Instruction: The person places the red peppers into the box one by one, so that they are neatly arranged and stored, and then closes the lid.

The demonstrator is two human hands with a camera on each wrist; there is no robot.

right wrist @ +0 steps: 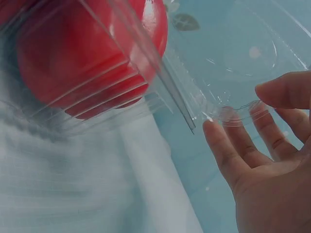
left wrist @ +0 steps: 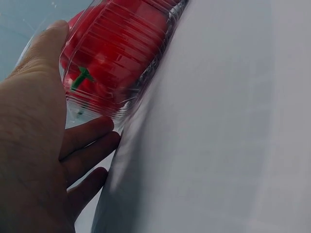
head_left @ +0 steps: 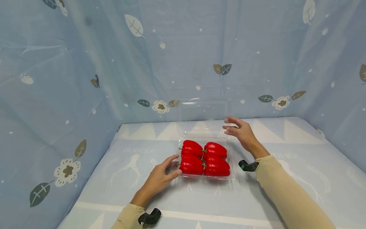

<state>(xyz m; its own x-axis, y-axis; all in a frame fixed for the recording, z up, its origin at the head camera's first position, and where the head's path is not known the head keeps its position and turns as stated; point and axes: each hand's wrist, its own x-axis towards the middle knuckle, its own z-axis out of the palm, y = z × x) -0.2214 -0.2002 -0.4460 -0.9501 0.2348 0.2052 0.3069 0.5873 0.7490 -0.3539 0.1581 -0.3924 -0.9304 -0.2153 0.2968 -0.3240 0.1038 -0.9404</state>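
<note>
Several red bell peppers (head_left: 192, 164) with green stems lie in two rows inside a clear plastic clamshell box (head_left: 206, 177). Its transparent lid (head_left: 203, 119) stands raised at the back, hinged to the base. My left hand (head_left: 158, 176) rests against the box's left side, thumb at the front corner; the left wrist view shows the other fingers (left wrist: 87, 150) fairly straight, low by the ribbed wall. With my right hand (head_left: 242, 133) I pinch the lid's right edge. Seen from the right wrist, the thumb (right wrist: 284, 91) lies on one side of the lid and fingertips show through the plastic.
The box sits on a pale blue, patterned cloth surface (head_left: 128, 165). Blue fabric walls (head_left: 194, 47) with leaves and flowers rise behind and on both sides; the raised lid stands close to the back one. Black bands (head_left: 150, 217) are on both wrists.
</note>
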